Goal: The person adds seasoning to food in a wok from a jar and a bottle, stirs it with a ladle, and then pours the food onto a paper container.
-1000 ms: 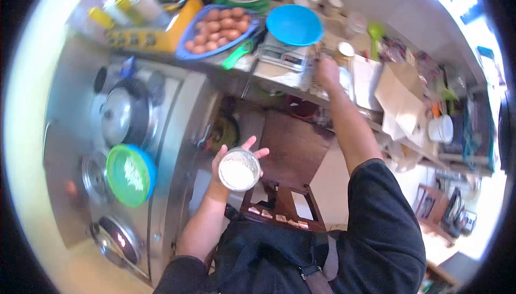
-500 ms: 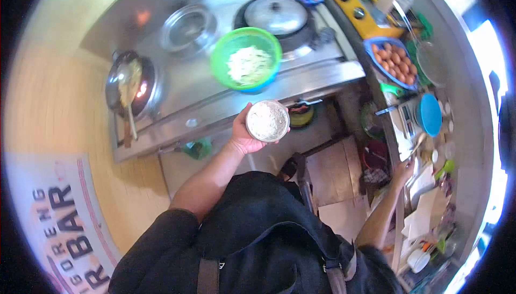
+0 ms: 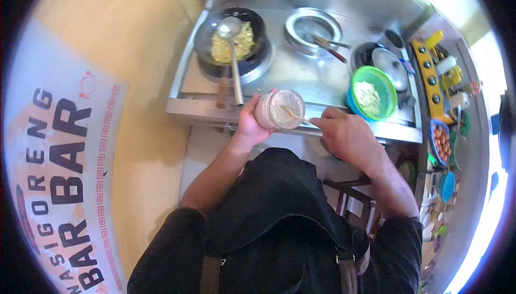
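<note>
My left hand is closed around a round tub of whitish powder, tilted a little towards me in front of the stove. A small light-coloured spoon is pinched in my right hand, its tip in the powder. Beyond my left hand stands a dark wok with yellowish chopped food inside. Across the wok lies a long-handled metal ladle, its handle reaching over the stove's front edge.
On the steel stove sit a metal pot with utensils, a green bowl of pale pieces and a lidded pan. To the right are a basket of eggs and a blue bowl. A banner hangs at left.
The view has swung left towards the wok. My right hand has come from the right-hand counter to the tub and now holds a spoon in the powder. My left hand still holds the tub.
</note>
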A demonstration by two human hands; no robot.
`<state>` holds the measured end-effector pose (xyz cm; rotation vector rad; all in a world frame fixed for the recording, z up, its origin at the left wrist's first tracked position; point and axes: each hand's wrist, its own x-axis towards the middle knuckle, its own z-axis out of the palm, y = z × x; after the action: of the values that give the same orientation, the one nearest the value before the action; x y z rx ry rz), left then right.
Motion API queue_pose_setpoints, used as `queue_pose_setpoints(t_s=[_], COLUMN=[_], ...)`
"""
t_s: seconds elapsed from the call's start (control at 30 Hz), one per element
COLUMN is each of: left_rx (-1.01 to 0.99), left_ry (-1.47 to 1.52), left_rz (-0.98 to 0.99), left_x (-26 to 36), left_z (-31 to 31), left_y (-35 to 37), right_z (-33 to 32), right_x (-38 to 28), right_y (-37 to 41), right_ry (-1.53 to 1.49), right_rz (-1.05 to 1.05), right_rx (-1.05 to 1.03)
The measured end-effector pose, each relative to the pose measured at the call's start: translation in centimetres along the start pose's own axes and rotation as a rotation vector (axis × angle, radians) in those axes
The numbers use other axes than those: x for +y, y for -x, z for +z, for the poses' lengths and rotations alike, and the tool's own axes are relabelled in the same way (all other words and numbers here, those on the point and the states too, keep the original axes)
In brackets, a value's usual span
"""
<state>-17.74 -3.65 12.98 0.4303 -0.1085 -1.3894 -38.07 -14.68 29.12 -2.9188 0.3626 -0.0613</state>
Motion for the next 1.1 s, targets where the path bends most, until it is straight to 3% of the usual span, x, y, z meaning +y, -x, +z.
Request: queue_pose_setpoints(t_s=[0.1, 0.13, 0.23, 0.3, 0.63, 0.93, 1.0, 1.1], left_rx=[0.016, 0.02, 0.064, 0.166, 0.2, 0.09, 0.165, 0.21], left_ry=[0.005, 0.007, 0.044, 0.039, 0.089, 0.066, 0.115, 0.107], left_rz=[0.071, 0.081, 0.073, 0.112, 0.239, 0.198, 0.189, 0.164], left_x=[4.4, 5.6, 8.3, 9.8, 15.2, 19.0, 19.9, 21.3], left_z=[-2.2, -2.6, -3.5, -4.0, -6.9, -11.5, -12.1, -12.8], left_y=[0.8, 1.1, 1.3, 1.0, -3.1, -4.0, -4.0, -4.0], right_z=[3.0, 3.4, 4.6, 5.3, 7.7, 9.3, 9.8, 10.9], right_x=[0.0, -0.1, 0.1, 0.5, 3.7, 2.5, 1.8, 0.9], right_y=[-5.8, -7.1, -10.4, -12.4, -22.3, -26.9, -27.4, -28.1], right_ry=[-0.424, -0.425, -0.787, -0.807, -0.872, -0.922, -0.993, -1.036], right_rz=[-0.131, -0.142, 0.041, 0.019, -0.136, -0.028, 0.084, 0.108], right_rx=[0.077, 0.073, -0.059, -0.041, -0.052, -0.069, -0.164, -0.141])
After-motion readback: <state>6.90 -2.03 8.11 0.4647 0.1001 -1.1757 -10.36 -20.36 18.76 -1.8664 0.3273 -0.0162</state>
